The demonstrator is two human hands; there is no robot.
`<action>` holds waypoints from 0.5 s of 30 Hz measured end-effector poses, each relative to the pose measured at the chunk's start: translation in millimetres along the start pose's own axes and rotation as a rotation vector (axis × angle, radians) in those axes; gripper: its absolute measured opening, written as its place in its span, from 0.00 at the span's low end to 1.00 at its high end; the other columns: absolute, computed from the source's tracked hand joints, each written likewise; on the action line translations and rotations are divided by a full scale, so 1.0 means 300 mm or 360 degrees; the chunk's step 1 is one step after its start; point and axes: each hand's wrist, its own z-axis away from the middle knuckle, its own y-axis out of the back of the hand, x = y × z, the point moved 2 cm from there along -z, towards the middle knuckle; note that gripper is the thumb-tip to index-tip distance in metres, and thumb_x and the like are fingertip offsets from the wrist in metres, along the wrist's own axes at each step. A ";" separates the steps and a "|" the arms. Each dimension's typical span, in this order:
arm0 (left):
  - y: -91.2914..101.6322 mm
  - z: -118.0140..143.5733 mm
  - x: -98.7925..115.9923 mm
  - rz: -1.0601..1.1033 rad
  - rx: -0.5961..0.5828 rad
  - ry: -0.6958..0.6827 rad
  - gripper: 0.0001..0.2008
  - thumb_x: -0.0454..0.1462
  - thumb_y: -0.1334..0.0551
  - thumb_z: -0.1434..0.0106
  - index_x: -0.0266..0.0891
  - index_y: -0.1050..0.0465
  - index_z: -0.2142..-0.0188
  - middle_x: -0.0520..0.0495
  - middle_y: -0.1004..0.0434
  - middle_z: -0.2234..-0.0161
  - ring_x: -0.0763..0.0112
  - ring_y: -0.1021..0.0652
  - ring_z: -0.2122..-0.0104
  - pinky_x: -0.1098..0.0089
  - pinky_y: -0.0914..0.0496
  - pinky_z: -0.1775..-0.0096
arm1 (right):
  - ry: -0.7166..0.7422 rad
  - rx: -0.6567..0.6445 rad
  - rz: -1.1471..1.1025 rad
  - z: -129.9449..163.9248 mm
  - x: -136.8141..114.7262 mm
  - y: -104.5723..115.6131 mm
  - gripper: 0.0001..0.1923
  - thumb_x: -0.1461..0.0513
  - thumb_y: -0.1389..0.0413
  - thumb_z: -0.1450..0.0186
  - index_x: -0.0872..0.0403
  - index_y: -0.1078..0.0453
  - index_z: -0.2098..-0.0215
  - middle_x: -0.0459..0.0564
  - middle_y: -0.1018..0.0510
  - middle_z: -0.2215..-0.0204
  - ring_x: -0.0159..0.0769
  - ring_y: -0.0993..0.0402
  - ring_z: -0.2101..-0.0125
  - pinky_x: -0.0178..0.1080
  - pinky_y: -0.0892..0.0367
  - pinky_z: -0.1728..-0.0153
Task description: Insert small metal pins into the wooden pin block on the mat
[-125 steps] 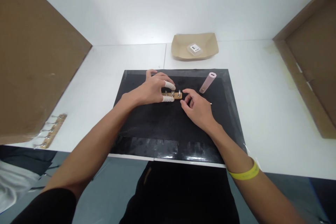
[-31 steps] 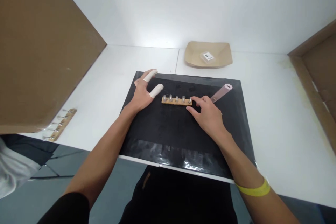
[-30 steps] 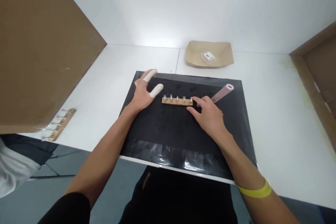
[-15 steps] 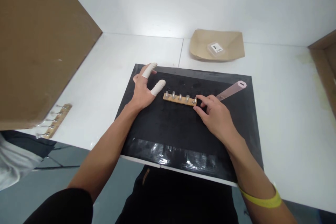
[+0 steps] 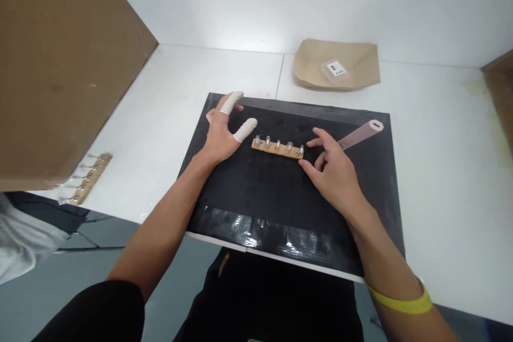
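On the black mat lies a narrow tan strip with several small clear and metallic pieces standing along it in a row. My left hand rests on the mat to the left of the strip, thumb and finger spread, white finger cots on both; nothing is in it. At the strip's right end is my right hand, fingers apart, the thumb tip close by the corner; whether it touches cannot be made out. Behind that hand a pink octagonal stick lies slanted, its near end hidden by the fingers.
A brown paper tray holding a small clear labelled box stands against the white wall. At the table's left edge lies another tan strip carrying several metal pieces. A brown panel rises on the left; a person's light clothing shows below it.
My right hand has let go of the strip's right end, its fingers spreading up and away. The left hand keeps its pose. The whole view has shifted slightly.
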 end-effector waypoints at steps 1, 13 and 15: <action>-0.001 0.000 -0.001 0.0010 0.0006 -0.0004 0.36 0.64 0.43 0.32 0.48 0.36 0.34 0.37 0.29 0.35 0.53 0.21 0.47 0.46 0.40 0.37 | -0.0022 -0.0007 -0.0019 -0.001 -0.001 -0.001 0.39 0.62 0.39 0.39 0.51 0.40 0.30 0.50 0.19 0.48 0.28 0.31 0.78 0.42 0.30 0.69; -0.007 -0.001 -0.014 0.0033 0.0014 -0.0031 0.35 0.62 0.41 0.32 0.48 0.35 0.34 0.37 0.28 0.36 0.51 0.21 0.47 0.45 0.41 0.37 | -0.0064 0.0021 -0.0036 0.002 -0.015 -0.009 0.45 0.61 0.41 0.41 0.52 0.48 0.27 0.47 0.16 0.54 0.30 0.29 0.78 0.38 0.33 0.73; -0.007 -0.001 -0.013 0.0034 0.0019 -0.0027 0.34 0.61 0.40 0.32 0.48 0.35 0.34 0.38 0.28 0.36 0.52 0.21 0.48 0.45 0.41 0.37 | -0.0064 0.0031 -0.0041 0.002 -0.016 -0.010 0.45 0.61 0.41 0.41 0.52 0.48 0.27 0.48 0.16 0.54 0.30 0.29 0.78 0.38 0.33 0.73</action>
